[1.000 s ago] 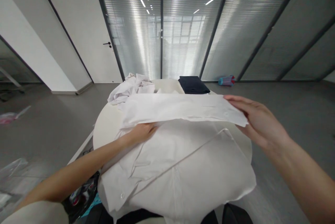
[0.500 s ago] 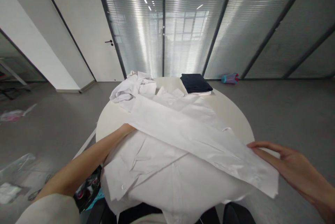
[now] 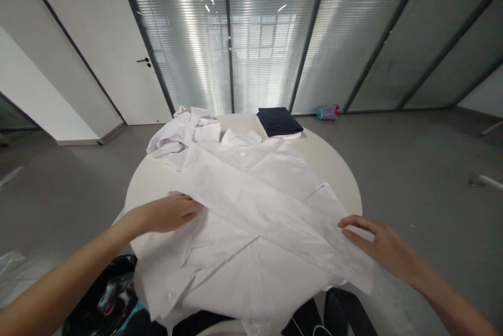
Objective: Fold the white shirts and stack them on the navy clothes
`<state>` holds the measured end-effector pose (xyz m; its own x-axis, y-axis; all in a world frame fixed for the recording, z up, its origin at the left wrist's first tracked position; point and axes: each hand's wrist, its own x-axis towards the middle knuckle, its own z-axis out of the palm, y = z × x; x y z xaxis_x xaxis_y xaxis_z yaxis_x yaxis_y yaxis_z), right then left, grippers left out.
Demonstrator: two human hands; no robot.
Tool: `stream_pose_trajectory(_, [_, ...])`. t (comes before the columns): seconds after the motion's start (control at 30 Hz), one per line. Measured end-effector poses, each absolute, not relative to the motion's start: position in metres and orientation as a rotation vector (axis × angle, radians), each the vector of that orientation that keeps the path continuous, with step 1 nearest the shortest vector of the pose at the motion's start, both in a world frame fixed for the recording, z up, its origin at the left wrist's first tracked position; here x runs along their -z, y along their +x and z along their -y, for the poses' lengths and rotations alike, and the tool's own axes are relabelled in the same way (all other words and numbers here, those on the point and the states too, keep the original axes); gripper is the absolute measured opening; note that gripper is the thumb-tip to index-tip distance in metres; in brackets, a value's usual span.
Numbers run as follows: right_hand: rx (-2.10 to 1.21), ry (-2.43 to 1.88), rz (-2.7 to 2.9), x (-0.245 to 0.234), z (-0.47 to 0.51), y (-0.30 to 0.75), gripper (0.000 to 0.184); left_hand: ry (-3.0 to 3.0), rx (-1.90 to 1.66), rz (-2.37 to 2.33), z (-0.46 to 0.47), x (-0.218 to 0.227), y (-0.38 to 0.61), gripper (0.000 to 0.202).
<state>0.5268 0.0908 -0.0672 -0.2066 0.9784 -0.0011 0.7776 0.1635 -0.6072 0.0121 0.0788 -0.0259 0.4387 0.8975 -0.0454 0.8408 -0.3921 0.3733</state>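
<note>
A white button-up shirt (image 3: 271, 268) is spread across the round table, its collar toward the far side and its hem hanging over the near edge. Both sleeves are folded in across its front; one long sleeve (image 3: 251, 194) lies slantwise on top. My left hand (image 3: 175, 213) rests on the shirt's left side, fingers loosely extended beside the upper edge of that sleeve, gripping nothing visible. At the right, my right hand (image 3: 369, 236) has thumb and forefinger pinched on the shirt's sleeve edge near the cuff.
On the white round table (image 3: 334, 163), a crumpled white garment (image 3: 183, 131) lies at the back left. A folded dark navy garment (image 3: 279, 121) sits on white cloth at the back right. A black plastic bag (image 3: 106, 294) is at lower left. A blue-and-pink basket-like object (image 3: 328, 112) lies on the floor.
My left hand has come out from under the slanting sleeve and now shows on top of the shirt. My right hand stays at the sleeve edge. The view has turned slightly right.
</note>
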Motion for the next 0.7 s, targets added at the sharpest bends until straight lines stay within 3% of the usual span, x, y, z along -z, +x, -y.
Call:
stream_pose_trajectory(0.1, [-0.657,-1.687,2.137,0.071,-0.087,0.533,0.032,2.307,-0.066,-1.465,-0.049,-0.004,0.011,0.032])
stream_pose_trajectory(0.23, [-0.403,-1.631,2.256,0.069,-0.092,0.534,0.028,2.417,-0.235,-1.465,-0.058,-0.023,0.039,0.037])
stream_pose_trajectory(0.33, [-0.166,-1.479,2.272,0.065,-0.097,0.515,0.034,2.565,-0.352,-1.321,-0.091,-0.003,0.066,0.045])
stream_pose_trajectory(0.5, [-0.164,-1.265,2.563,0.069,-0.091,0.476,0.065,2.741,-0.148,-1.23,-0.126,0.052,0.078,0.063])
stream_pose_trajectory(0.63, [-0.235,-1.237,2.658,0.073,-0.089,0.474,0.067,2.685,-0.104,-1.249,-0.128,0.075,0.065,0.061])
stream_pose_trajectory(0.7, [-0.322,-1.243,2.631,0.067,-0.1,0.475,0.06,2.66,-0.212,-1.218,-0.133,0.075,0.056,0.055])
